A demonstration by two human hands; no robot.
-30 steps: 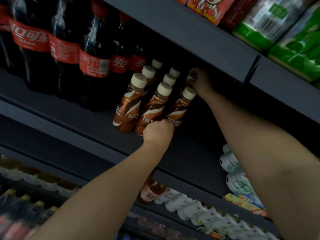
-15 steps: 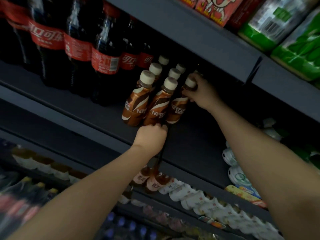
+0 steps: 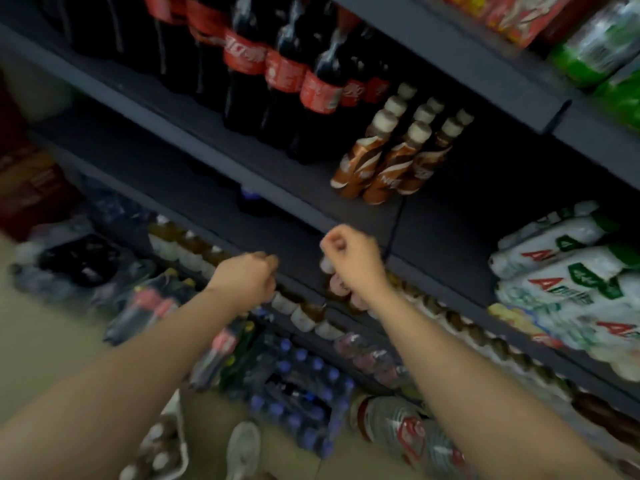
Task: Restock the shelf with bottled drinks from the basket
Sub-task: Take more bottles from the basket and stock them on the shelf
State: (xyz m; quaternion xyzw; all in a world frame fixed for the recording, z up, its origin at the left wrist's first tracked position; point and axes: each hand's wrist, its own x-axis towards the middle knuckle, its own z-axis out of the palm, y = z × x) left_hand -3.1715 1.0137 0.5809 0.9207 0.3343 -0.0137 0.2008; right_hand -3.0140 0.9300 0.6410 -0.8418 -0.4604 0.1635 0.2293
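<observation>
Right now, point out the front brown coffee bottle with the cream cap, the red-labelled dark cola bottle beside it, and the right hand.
Front brown coffee bottle point(image 3: 360, 164), head view, label.
Red-labelled dark cola bottle point(image 3: 319, 93), head view, red label.
Right hand point(image 3: 351, 252), head view, back of fist.

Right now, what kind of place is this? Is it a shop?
Most likely a small shop or its drinks aisle. Dark shelves hold rows of cola bottles and brown coffee bottles, and shrink-wrapped packs of bottles sit on the floor.
</observation>
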